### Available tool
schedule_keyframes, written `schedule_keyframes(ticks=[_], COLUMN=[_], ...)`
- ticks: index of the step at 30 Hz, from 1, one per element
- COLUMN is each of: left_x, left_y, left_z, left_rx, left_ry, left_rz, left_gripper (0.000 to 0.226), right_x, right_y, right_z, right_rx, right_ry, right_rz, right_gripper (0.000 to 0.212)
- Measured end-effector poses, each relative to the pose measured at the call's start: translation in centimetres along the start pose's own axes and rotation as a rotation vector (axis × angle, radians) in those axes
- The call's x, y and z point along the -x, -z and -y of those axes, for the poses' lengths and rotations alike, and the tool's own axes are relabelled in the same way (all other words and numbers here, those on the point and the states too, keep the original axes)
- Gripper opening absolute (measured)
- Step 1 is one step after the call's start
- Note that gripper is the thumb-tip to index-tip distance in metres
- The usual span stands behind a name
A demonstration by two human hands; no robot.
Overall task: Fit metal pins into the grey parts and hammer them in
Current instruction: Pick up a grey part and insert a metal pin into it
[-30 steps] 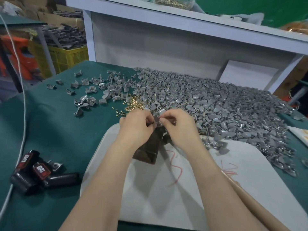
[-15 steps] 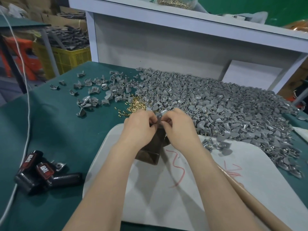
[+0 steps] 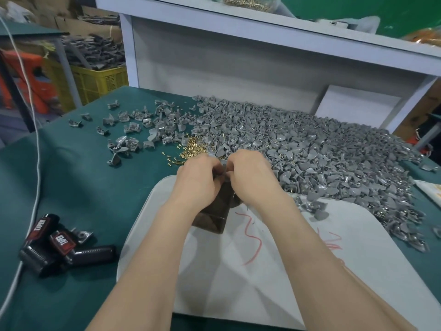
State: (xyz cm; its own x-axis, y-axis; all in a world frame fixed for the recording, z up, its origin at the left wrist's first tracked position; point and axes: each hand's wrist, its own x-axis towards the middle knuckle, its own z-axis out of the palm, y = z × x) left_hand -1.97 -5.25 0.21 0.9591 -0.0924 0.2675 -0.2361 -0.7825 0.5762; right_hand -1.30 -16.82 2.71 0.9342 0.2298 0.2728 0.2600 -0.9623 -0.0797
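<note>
My left hand (image 3: 199, 181) and my right hand (image 3: 250, 179) meet fingertip to fingertip over a dark metal block (image 3: 216, 215) on the white board (image 3: 274, 271). Between the fingers of both hands a small grey part (image 3: 223, 168) is pinched; a pin there is too small to make out. A little heap of brass pins (image 3: 192, 149) lies just beyond my left hand. A big pile of grey parts (image 3: 298, 149) covers the table behind and to the right. More grey parts (image 3: 133, 130) lie scattered at the back left.
The table has a green cover (image 3: 71, 187). Black tape dispensers (image 3: 55, 247) lie at the left near a white cable (image 3: 35, 163). A white shelf (image 3: 262, 39) rises behind the pile. A wooden handle (image 3: 343, 266) shows by my right forearm. A yellow crate (image 3: 95, 84) stands beyond the table.
Both hands stay together over the block, fingers shifting slightly on the grey part. The view has moved a little; nothing else on the table changed.
</note>
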Motion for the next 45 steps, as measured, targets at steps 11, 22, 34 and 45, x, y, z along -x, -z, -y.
schedule_keyframes(ticks=[11,22,34,45], left_x=[0.3,0.3,0.3,0.3], left_y=[0.2,0.6,0.5,0.6], left_z=[-0.2,-0.2,-0.2,-0.2], left_rx=[0.040,0.071,0.082,0.095], left_ry=[0.060,0.096,0.116,0.132], left_rz=[0.011,0.016,-0.015,-0.020], left_gripper=[0.012,0.007,0.015,0.007], right_x=[4.7,5.8,6.3,5.3], right_y=[2.4,2.2,2.1,1.9], right_z=[-5.4,-6.7,-2.5,-2.3], right_rx=[-0.198,-0.469,-0.375,-0.254], right_ry=[-0.372,-0.435,-0.074,-0.080], right_rz=[0.232,0.160,-0.170,-0.111], right_gripper=[0.024,0.016,0.042,0.042])
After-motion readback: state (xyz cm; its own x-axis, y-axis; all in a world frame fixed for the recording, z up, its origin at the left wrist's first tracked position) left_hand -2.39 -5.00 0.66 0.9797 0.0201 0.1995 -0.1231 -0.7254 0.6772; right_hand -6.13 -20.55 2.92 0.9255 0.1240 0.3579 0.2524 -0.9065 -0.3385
